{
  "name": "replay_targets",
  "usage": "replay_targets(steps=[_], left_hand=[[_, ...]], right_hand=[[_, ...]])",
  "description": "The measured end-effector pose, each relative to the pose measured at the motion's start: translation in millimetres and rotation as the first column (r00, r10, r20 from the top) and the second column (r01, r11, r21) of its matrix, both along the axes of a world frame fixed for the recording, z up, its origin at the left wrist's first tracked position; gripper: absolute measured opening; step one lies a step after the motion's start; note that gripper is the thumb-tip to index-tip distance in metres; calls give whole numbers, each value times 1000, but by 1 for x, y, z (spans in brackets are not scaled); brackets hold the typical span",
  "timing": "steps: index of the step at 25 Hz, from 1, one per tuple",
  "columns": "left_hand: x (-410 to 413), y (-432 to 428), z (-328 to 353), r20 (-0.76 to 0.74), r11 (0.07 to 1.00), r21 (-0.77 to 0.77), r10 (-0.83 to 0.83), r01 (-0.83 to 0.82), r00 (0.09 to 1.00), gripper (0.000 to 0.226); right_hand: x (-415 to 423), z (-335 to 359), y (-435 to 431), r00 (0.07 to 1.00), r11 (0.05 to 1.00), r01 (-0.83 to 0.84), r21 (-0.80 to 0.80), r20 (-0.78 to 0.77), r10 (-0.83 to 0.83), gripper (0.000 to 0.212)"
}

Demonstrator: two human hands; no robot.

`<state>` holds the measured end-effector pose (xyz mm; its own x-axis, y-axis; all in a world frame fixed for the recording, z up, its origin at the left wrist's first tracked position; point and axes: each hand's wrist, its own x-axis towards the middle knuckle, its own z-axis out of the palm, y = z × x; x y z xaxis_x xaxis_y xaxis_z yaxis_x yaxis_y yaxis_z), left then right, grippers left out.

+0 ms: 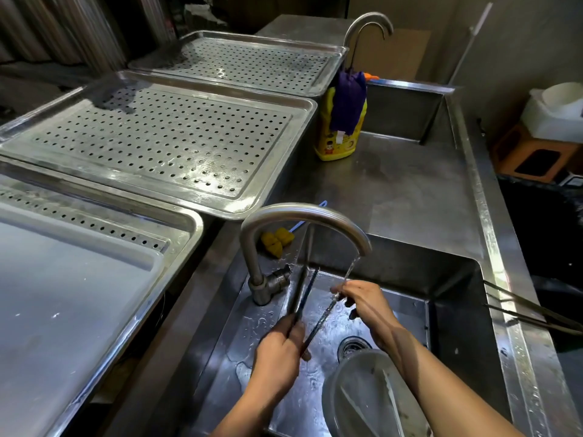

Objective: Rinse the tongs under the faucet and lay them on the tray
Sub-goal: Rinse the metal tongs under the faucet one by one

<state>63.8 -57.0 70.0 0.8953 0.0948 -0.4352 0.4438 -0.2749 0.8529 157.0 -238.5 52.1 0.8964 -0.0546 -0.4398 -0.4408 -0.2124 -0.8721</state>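
Observation:
Long thin metal tongs (pixel 318 323) are held over the steel sink (pixel 454 313), their two arms spread apart. My left hand (pixel 279 354) grips their joined end low in the basin. My right hand (pixel 366 302) pinches the tip of the right arm under the water stream. That stream runs from the curved faucet (pixel 303 216) onto my right fingers. The other arm points up toward the faucet base. A perforated steel tray (pixel 164 143) sits to the upper left of the sink.
A clear round container (pixel 375 395) with utensils stands in the sink beside the drain (pixel 353 346). Another pair of tongs (pixel 533 313) lies across the sink's right rim. A yellow sponge (pixel 276 242) and yellow bottle (pixel 339 134) sit behind. More trays lie left and far back.

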Motion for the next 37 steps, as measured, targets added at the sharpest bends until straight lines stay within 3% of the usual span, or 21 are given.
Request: replay_targets(steps=[2,4,9,11,12,13,15,16,17,19,21,23,27,29,31,32,33,35,37], left_hand=[[5,-3,-5,-176,943,-311,69,-122,982,25],[7,-7,-7,-360,843,-493,29,-216,933,27],[11,-15,-17,-505,675,-676,-130,-297,853,30],[14,-20,-20,-519,655,-691,-156,-306,840,33],[17,-22,-22,-514,668,-684,-155,-294,844,37],[19,-25,-22,-499,692,-670,-152,-268,853,38],[24,-32,-24,-456,752,-628,-146,-201,878,38],[26,-34,-25,-437,773,-610,-143,-176,888,37],[28,-34,-26,-418,784,-601,-143,-155,897,37],[30,-34,-30,-389,798,-589,-140,-129,911,36],[33,-33,-33,-372,815,-567,-125,-118,920,35],[33,-33,-34,-345,833,-546,-127,-89,930,38],[34,-35,-37,-322,868,-495,-147,-34,935,38],[39,-38,-38,-291,885,-463,-114,-35,950,42],[43,-43,-36,-234,910,-413,-62,-41,970,42],[45,-46,-35,-208,918,-395,-45,-42,977,41],[46,-48,-35,-195,918,-394,-32,-48,980,41],[45,-53,-36,-197,894,-442,-20,-70,980,42],[45,-58,-37,-197,866,-493,-18,-84,980,49]], right_hand=[[-3,5,-5,999,990,-1,138,33,-4,22],[-8,6,-9,997,951,46,304,40,-61,24],[-18,2,-21,985,768,170,617,-93,-144,23],[-24,2,-18,995,796,103,596,-67,-79,17],[-28,0,-13,999,834,49,549,-43,-30,26],[-31,-2,-8,1000,866,-2,500,-25,17,32],[-24,0,2,1000,914,23,406,-10,-21,21],[-19,4,5,996,922,83,379,-19,-81,15],[-12,4,4,987,920,158,360,-42,-153,23],[-6,5,0,982,914,185,361,-37,-184,25],[-15,4,3,997,934,64,352,9,-71,10],[-24,0,6,998,946,-63,318,16,61,19],[-5,10,2,993,925,115,362,-45,-106,28],[-9,10,5,998,938,41,345,32,-55,11],[-22,5,10,994,952,-99,289,81,79,19],[-24,7,12,992,958,-114,262,79,97,10],[-22,7,12,995,954,-91,287,66,75,8],[-10,10,6,998,937,52,346,-3,-55,27],[-7,15,2,992,932,84,353,63,-113,9]])
